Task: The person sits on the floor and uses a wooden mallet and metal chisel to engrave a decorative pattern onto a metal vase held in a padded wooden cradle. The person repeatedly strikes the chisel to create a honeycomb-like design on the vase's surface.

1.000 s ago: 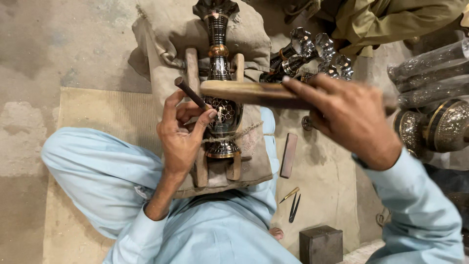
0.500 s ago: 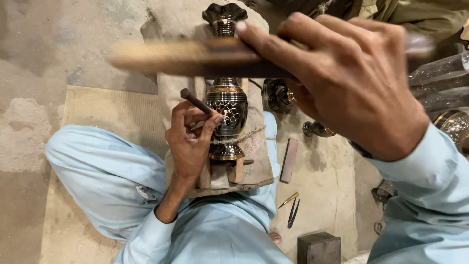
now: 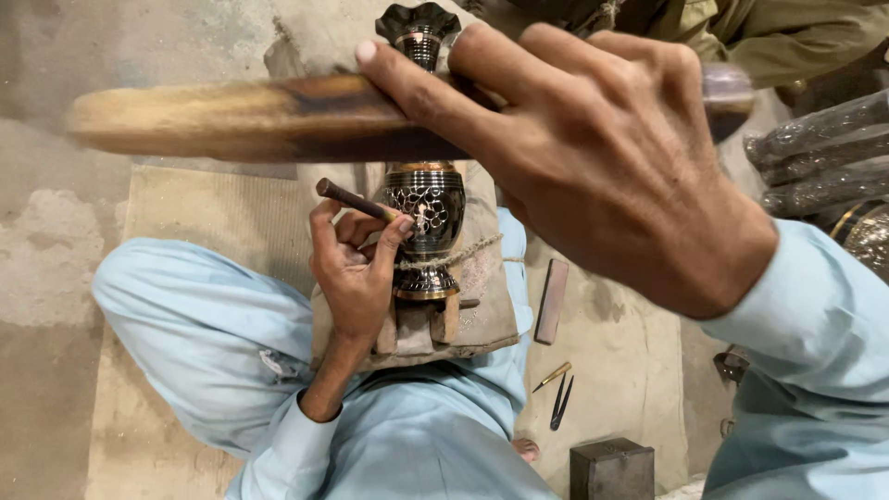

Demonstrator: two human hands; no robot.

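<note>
A dark metal vase (image 3: 424,215) with engraved brass patterns lies on a padded wooden rest (image 3: 444,319), tied down with a cord. My left hand (image 3: 356,273) holds a short chisel (image 3: 356,200) with its tip against the vase's round belly. My right hand (image 3: 593,157) is raised close to the camera, gripping a wooden mallet (image 3: 241,116) held crosswise above the vase. The vase's fluted mouth (image 3: 417,23) shows beyond the mallet.
I sit cross-legged in light blue clothes on a mat (image 3: 167,213). A sharpening stone (image 3: 552,301), a small pointed tool (image 3: 553,375), dividers (image 3: 560,403) and a metal block (image 3: 611,468) lie to the right. Wrapped metal pieces (image 3: 824,157) are stacked at far right. Another person's olive sleeve (image 3: 796,37) is at top.
My right hand has lifted the mallet up from the chisel toward the camera. The left hand and chisel stay on the vase.
</note>
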